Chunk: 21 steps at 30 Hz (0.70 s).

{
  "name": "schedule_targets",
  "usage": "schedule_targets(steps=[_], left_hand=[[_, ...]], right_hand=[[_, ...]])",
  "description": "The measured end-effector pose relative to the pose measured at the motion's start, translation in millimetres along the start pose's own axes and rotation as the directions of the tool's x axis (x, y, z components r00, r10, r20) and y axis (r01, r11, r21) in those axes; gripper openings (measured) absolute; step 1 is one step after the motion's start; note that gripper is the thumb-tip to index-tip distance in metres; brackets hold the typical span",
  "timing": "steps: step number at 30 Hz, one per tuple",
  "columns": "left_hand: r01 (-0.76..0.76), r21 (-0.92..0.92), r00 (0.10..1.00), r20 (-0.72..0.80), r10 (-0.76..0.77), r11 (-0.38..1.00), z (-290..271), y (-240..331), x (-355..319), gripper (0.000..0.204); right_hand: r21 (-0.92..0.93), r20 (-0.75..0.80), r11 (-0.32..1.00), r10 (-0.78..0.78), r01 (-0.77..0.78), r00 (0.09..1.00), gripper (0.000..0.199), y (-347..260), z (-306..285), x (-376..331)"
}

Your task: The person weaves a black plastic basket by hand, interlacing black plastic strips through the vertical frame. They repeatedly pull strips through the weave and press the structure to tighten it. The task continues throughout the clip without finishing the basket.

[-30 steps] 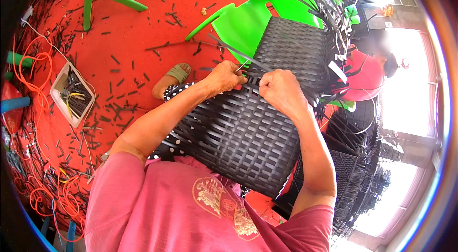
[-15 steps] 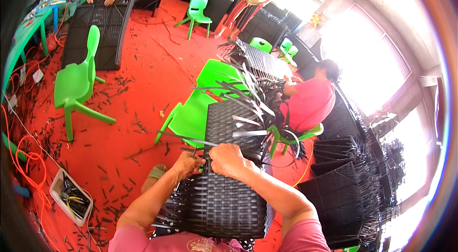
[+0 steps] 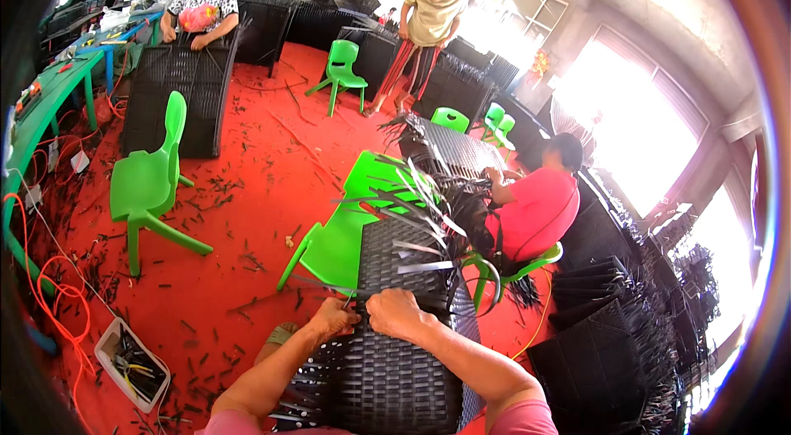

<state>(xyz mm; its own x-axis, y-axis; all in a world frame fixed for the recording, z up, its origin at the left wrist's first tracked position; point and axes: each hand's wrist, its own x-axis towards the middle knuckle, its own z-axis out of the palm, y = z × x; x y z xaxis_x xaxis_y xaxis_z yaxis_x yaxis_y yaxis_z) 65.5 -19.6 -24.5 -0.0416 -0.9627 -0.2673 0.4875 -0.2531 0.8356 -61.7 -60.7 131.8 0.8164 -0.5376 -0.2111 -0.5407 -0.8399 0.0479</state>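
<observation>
A black woven panel (image 3: 404,365) of flat plastic strips lies across my lap and stretches away from me, its far part over a green chair (image 3: 338,254). At its left edge my left hand (image 3: 334,320) is closed, with a thin, pale, narrow piece rising by its fingertips; its kind is too small to tell. Close beside it, my right hand (image 3: 395,314) is closed in a pinch on a black strip at the weave, fingertips mostly hidden. Loose strips (image 3: 424,258) fan out from the panel's far end.
A co-worker in a red shirt (image 3: 535,217) sits close on the right, working at another panel (image 3: 457,147). A white bin with tools (image 3: 161,385) stands at lower left, near orange cords (image 3: 62,295). An unoccupied green chair (image 3: 148,184) stands left; black panels (image 3: 593,361) are stacked right.
My view has tilted up, so the scene sits lower in the picture. Both hands stay at the panel's left edge; the right hand's strip has shifted and shows less.
</observation>
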Motion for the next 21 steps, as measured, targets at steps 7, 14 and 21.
schedule_targets(steps=[7,14,21], left_hand=[[-0.078,0.249,0.993,-0.065,0.097,0.965,8.4,8.4,-7.0,0.014],[-0.123,0.203,0.991,-0.023,0.13,0.971,-9.3,-17.1,-2.9,0.013],[-0.029,0.097,0.999,-0.03,0.032,0.995,-10.8,-26.5,-5.6,0.012]], right_hand=[[-0.022,0.029,0.997,-0.068,0.069,0.997,0.018,-3.0,0.1,5.8],[0.005,0.14,0.999,-0.05,0.049,0.989,0.01,5.3,48.0,23.7],[0.204,0.026,0.979,-0.028,0.022,0.999,0.009,-2.6,34.6,22.6]])
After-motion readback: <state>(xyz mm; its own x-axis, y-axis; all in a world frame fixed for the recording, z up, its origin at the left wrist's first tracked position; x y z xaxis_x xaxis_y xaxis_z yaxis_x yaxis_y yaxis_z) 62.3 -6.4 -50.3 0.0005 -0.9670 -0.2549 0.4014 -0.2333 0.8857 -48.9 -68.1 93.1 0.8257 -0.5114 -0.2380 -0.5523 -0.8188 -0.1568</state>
